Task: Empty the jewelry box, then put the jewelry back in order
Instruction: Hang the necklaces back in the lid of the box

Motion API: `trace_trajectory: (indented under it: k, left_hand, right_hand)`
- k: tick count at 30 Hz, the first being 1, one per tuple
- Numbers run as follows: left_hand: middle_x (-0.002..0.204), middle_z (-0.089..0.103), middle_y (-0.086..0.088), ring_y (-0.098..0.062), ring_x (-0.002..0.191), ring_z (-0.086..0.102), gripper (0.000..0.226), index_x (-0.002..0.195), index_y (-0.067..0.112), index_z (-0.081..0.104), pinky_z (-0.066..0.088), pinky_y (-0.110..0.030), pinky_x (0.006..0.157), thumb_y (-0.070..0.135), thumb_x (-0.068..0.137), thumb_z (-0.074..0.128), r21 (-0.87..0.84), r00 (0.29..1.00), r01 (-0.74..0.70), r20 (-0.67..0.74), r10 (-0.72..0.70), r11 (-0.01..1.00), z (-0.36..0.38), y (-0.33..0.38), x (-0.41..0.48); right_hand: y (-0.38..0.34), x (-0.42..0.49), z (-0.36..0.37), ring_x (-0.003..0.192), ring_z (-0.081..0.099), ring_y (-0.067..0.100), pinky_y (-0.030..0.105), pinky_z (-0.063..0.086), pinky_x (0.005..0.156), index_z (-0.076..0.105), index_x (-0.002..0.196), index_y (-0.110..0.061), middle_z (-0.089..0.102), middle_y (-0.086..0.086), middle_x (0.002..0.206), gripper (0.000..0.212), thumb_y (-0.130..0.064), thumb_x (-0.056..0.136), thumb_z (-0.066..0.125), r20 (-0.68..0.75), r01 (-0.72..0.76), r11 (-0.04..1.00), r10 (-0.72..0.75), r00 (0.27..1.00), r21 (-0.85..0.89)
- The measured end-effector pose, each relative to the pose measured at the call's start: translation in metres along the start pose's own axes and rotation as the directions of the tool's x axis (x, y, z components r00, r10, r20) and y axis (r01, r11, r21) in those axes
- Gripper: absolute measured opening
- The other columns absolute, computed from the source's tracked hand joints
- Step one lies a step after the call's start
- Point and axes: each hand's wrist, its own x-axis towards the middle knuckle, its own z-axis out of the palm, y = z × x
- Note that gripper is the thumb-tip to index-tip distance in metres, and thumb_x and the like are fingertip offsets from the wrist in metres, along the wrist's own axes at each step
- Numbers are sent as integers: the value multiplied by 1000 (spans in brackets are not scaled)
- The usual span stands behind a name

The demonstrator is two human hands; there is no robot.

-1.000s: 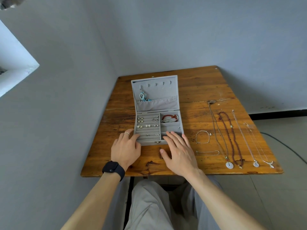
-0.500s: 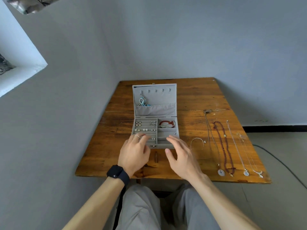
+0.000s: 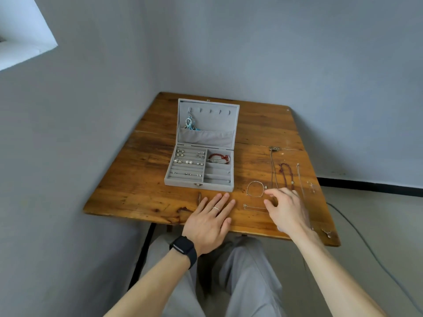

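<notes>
Both hands have left the front of the open jewelry box (image 3: 201,167) at frame centre: the left hand (image 3: 209,221) lies flat, fingers spread, while the right hand (image 3: 285,210), fingers loosely curled and empty, reaches toward the thin bracelet (image 3: 255,189) at centre right, likely the next piece.

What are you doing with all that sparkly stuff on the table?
A person is sorting jewelry at a wooden table. The grey jewelry box stands open, with earrings in its slots and a red bead bracelet in one compartment. Several necklaces and a thin silver bracelet lie on the table to its right. The left hand rests flat in front of the box, while the right hand reaches with open fingers by the silver bracelet, holding nothing.
</notes>
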Motion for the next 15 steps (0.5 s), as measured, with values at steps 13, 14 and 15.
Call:
trace_trajectory:
  k: [13, 14, 15]
  left_hand:
    - [164, 23, 4, -16, 152, 17, 54, 157, 29, 24, 5, -40, 123, 45, 106, 19, 5, 1000, 10, -28, -9, 1000, 1, 4, -3]
    - [163, 24, 4, -16, 152, 18, 54, 157, 29, 26, 5, -40, 123, 45, 106, 19, 4, 999, 10, -31, -10, 1000, 2, 4, -3]
    - [163, 25, 4, -16, 152, 19, 54, 157, 29, 26, 5, -40, 123, 45, 106, 19, 3, 999, 12, -33, -12, 1000, 2, 4, -3]
  right_hand:
    - [-2, 17, -1, 94, 56, 24, 39, 51, 77, 78, 104, -18, 71, -1, 103, 16, -24, 95, 66, -14, 311, 932, -319, 948, -188]
    - [-3, 17, 0, 92, 57, 24, 39, 50, 76, 77, 102, -16, 70, 0, 101, 13, -21, 95, 66, -20, 334, 919, -346, 938, -211]
    - [-4, 16, 2, 91, 56, 25, 38, 49, 75, 75, 100, -15, 69, 1, 99, 10, -18, 95, 66, -18, 358, 903, -372, 928, -237]
